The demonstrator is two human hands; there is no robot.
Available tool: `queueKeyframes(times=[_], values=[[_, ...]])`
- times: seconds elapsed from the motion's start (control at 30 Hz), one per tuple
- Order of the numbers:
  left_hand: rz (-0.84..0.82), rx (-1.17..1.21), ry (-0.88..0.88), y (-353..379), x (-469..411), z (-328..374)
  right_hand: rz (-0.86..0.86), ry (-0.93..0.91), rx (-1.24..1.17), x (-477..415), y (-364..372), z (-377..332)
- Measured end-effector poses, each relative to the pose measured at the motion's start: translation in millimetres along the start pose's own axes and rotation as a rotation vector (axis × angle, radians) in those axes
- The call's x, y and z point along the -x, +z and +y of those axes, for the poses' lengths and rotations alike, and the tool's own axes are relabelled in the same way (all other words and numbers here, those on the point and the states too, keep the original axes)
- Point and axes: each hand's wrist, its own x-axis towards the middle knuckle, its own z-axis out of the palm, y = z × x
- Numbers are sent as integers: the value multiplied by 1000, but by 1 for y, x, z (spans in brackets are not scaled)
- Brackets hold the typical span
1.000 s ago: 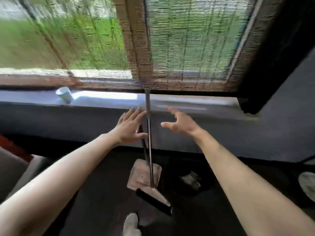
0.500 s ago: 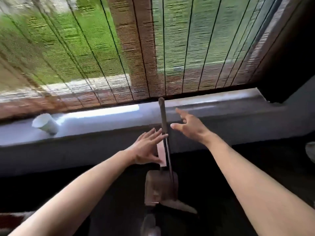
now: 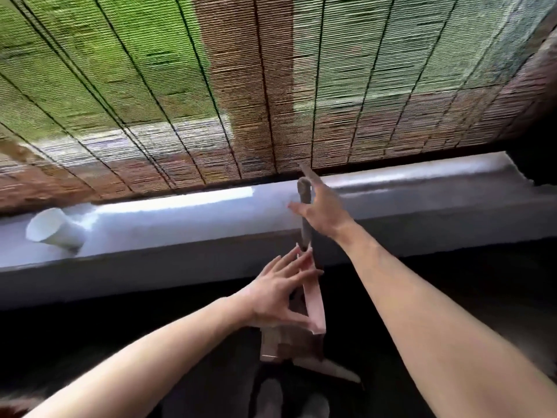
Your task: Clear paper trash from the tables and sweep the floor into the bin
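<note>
Leaning against the front of the window ledge, the broom stands nearly upright in the middle of my feed. Its thin grey handle rises from the dark floor to just above the ledge top. Its pale head lies low in the frame, angled out to the right. Just beside the stick stands the dustpan. Its flat pinkish handle runs up alongside the broom, and its pan sits down by the floor to the left of the broom head, blurred there.

The right hand is at the top of the broom handle, released. Its fingers are straight and spread, the index pointing up past the tip and the thumb out to the left, with the stick crossing the gap between them. I cannot tell whether the palm touches the stick. The left hand is lower and also released. Its fingers fan straight along the dustpan handle, and the thumb tip is at the lower end of that pink strip.

Well to the left, a white paper cup lies on its side on top of the ledge, mouth toward the left. Above the ledge a bamboo blind hangs over the window, with green showing through it.
</note>
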Motion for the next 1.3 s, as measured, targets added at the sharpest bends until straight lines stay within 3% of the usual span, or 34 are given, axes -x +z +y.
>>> queueKeyframes(times=[0.23,0.37,0.5,0.63,0.73,0.8,0.93,1.0,1.2,1.3], values=[[48,-43,-1,-5,8,-13,163,-140,80,13,-3,5],[66,-180,21,-3,3,-9,198,-102,18,40,-28,11],[74,-347,247,-10,-8,-4,279,18,-100,75,-58,22],[10,-275,427,-15,-26,-5,414,79,-290,122,-76,24],[66,-267,507,-17,-38,-2,498,111,-269,169,-73,22],[127,-274,537,-20,-44,2,593,150,-246,200,-63,19],[-187,-407,340,-35,-46,28,814,175,-269,253,-37,0],[-267,-382,279,-34,-39,40,908,167,-281,281,-27,-12],[-366,-421,400,-15,-18,71,1364,233,-338,387,-9,-21],[-354,-364,345,9,-12,94,1593,181,-374,445,-10,-27]])
